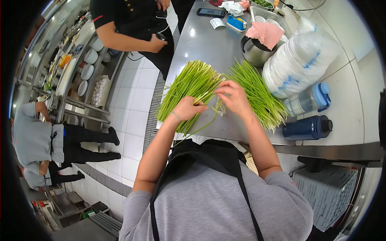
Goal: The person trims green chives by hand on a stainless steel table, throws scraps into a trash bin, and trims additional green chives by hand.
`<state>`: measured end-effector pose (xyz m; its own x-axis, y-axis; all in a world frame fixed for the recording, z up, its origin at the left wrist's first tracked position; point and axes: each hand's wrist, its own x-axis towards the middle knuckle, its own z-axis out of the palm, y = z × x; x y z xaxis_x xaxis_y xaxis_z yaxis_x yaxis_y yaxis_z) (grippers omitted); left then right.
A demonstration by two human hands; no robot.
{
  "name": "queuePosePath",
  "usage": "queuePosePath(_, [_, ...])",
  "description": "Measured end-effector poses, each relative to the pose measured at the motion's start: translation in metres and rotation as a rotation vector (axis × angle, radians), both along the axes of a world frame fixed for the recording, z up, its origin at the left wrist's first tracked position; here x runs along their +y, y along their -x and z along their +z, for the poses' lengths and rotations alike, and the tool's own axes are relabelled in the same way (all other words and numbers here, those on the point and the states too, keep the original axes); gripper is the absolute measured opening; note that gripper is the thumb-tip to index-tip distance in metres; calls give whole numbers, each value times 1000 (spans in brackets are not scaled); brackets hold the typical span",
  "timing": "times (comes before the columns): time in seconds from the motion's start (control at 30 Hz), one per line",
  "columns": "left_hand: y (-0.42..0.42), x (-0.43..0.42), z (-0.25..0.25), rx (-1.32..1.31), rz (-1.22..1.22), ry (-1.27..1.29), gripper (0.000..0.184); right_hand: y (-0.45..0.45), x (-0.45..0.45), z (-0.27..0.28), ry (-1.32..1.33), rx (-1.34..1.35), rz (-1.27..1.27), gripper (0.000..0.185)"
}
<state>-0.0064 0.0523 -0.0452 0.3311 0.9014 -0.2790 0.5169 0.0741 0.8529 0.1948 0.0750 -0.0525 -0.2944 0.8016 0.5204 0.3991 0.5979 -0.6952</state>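
Note:
Two piles of long green stalks lie on the steel table (201,48). Over the lower right part of the left pile (185,80), my left hand (188,109) is closed on a few thin stalks, and one long stalk trails down toward my apron. My right hand (234,96) is between the two piles, with thumb and fingertips pinched together close to pale stalk ends; what they grip is too small to make out. The right pile (255,92) lies just beyond my right hand. Some pale scraps (219,107) hang or lie between my hands.
A metal jug (256,52) with a pink cloth (265,35), bagged white containers (295,60), a clear bottle (307,99) and a dark blue bottle (307,127) stand right. A phone (210,12) lies at the back. One person (132,32) stands left of the table; others are farther left.

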Motion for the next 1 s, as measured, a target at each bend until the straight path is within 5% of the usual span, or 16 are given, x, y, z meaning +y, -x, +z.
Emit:
queuePosePath(0.13, [13,-8,4,30,-4,44,19,-14,1,-8,61,67,-163,7])
queuePosePath(0.23, [32,-15,-4,46,9,44,20,-27,-7,-21,196,-233,-243,6])
queuePosePath(0.3, [44,-20,-7,46,12,27,21,-26,-14,-25,237,-669,-89,10])
queuePosePath(0.43, [50,-30,3,69,48,96,20,-4,-24,0,41,-507,-211,13])
queuePosePath(0.5, [49,-32,5,41,57,88,20,9,-20,10,-68,-151,-20,15])
queuePosePath(0.6, [49,-33,2,92,21,90,22,16,-18,3,-87,-390,170,13])
queuePosePath(0.73, [44,-40,7,6,41,-5,22,29,-25,-7,-100,-346,289,11])
queuePosePath(0.83, [46,-40,6,18,-10,75,23,24,-21,-19,-173,-377,232,12])
queuePosePath(0.9, [53,-39,1,16,15,74,23,4,8,-36,-77,-579,-61,12])
queuePosePath(1.0, [51,-40,9,-4,88,84,23,-7,39,-36,-61,-421,-158,12])
